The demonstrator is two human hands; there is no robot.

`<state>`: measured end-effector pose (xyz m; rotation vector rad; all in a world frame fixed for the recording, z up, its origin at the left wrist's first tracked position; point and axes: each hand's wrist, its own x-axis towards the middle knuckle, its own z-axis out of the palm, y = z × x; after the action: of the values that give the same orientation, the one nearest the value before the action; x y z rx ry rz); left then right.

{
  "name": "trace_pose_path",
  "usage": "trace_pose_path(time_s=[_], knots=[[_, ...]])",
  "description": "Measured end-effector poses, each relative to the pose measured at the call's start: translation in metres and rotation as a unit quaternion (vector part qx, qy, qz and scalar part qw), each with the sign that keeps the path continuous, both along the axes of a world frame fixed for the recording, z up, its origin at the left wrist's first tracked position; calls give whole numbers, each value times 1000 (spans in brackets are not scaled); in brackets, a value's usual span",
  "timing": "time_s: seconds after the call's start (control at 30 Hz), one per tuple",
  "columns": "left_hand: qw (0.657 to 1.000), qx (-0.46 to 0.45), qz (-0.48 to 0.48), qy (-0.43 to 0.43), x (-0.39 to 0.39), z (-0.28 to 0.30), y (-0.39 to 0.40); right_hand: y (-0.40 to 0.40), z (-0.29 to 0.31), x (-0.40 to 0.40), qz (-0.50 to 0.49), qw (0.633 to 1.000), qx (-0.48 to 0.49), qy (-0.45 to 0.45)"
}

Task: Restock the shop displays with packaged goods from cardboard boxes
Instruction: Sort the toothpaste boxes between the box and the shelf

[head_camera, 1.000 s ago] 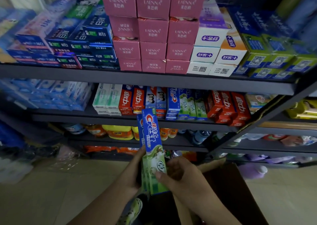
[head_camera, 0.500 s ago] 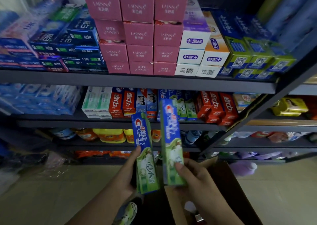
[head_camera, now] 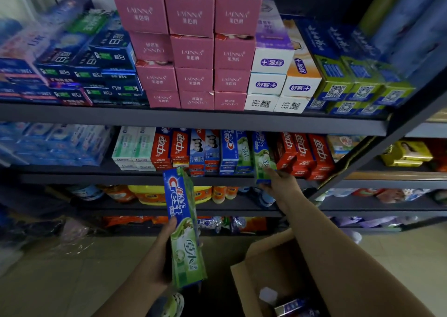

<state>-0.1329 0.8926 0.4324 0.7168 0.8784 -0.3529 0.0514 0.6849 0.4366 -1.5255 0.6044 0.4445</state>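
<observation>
My left hand [head_camera: 161, 256] grips a blue-and-green Crest toothpaste box [head_camera: 183, 224], held upright below the middle shelf [head_camera: 135, 178]. My right hand [head_camera: 280, 183] reaches out to that shelf and holds the bottom end of a second Crest box [head_camera: 262, 157], which stands among the toothpaste boxes between a blue Crest row [head_camera: 232, 151] and red boxes [head_camera: 302, 154]. An open cardboard box [head_camera: 254, 280] sits on the floor under my right forearm, with a packet visible inside.
The top shelf [head_camera: 193, 119] carries pink boxes [head_camera: 193, 50], dark blue boxes [head_camera: 96, 74] and white and green boxes. Bottles and packets fill the lower shelves [head_camera: 169, 193]. A slanted shelf post [head_camera: 377, 152] stands at right. Tiled floor [head_camera: 60, 280] lies below.
My right hand has carried its Crest box up and forward from beside the other one into the middle shelf row. The left hand stays low with its box.
</observation>
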Motion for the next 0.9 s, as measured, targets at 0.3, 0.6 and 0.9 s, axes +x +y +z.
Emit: trace_pose_path(time_s=[0.3, 0.6, 0.9], knots=[[1000, 5, 17, 16, -5, -5, 11, 17, -17, 6, -115, 993, -36, -17], [1000, -11, -25, -1, -5, -7, 10, 24, -13, 18, -78, 996, -42, -22], [999, -8, -35, 9, 6, 6, -3, 42, 42, -83, 266, 949, -155, -67]])
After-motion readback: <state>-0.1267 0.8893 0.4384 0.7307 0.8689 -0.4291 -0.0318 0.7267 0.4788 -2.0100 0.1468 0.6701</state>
